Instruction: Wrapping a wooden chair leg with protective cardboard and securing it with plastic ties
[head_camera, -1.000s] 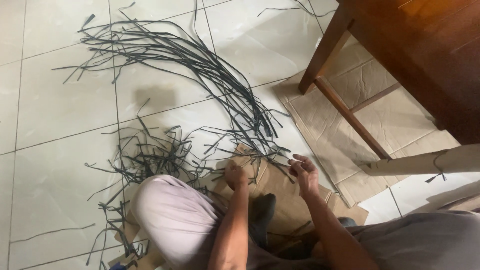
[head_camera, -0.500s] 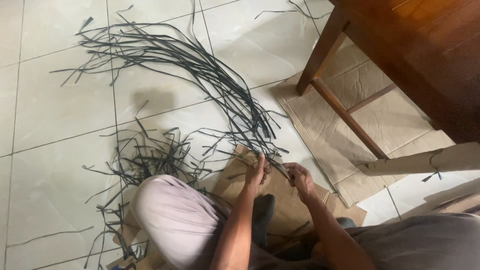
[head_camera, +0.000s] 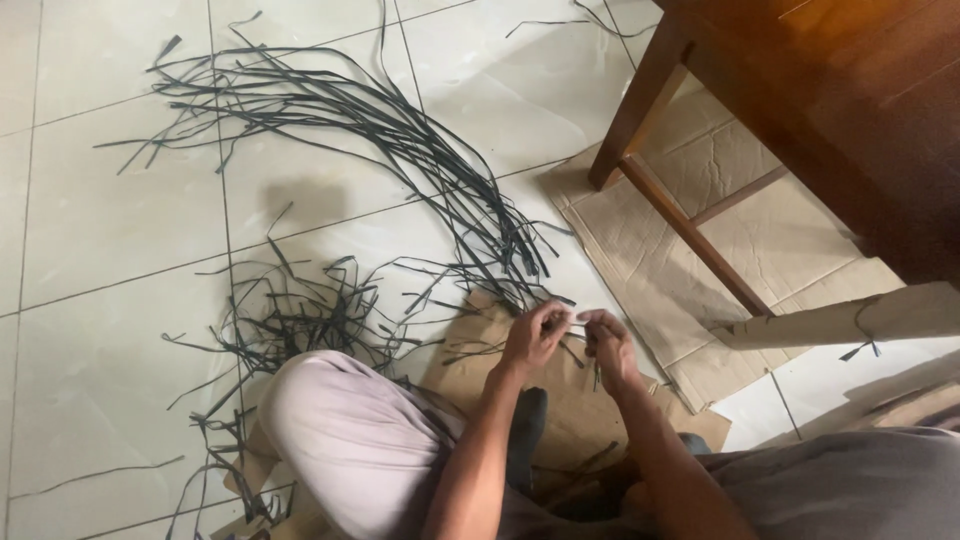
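My left hand (head_camera: 534, 336) and my right hand (head_camera: 606, 344) are close together above a brown cardboard sheet (head_camera: 560, 400) on the floor. Both pinch the near end of a thin dark strip (head_camera: 572, 322). That strip belongs to a long curved bundle of dark strips (head_camera: 400, 135) that sweeps away across the white tiles to the upper left. A short piece of strip hangs below my right hand. A tangled pile of shorter dark strips (head_camera: 300, 315) lies left of my hands, beside my bent knee (head_camera: 350, 430).
A dark wooden table (head_camera: 850, 110) with a leg (head_camera: 640, 100) and crossbar stands at the upper right over flattened cardboard (head_camera: 720, 250). A cardboard roll (head_camera: 860, 320) lies at the right. White floor tiles (head_camera: 110, 220) spread to the left.
My left hand rose from the cardboard and moved right to meet my right hand. Both now pinch the strip's end together.
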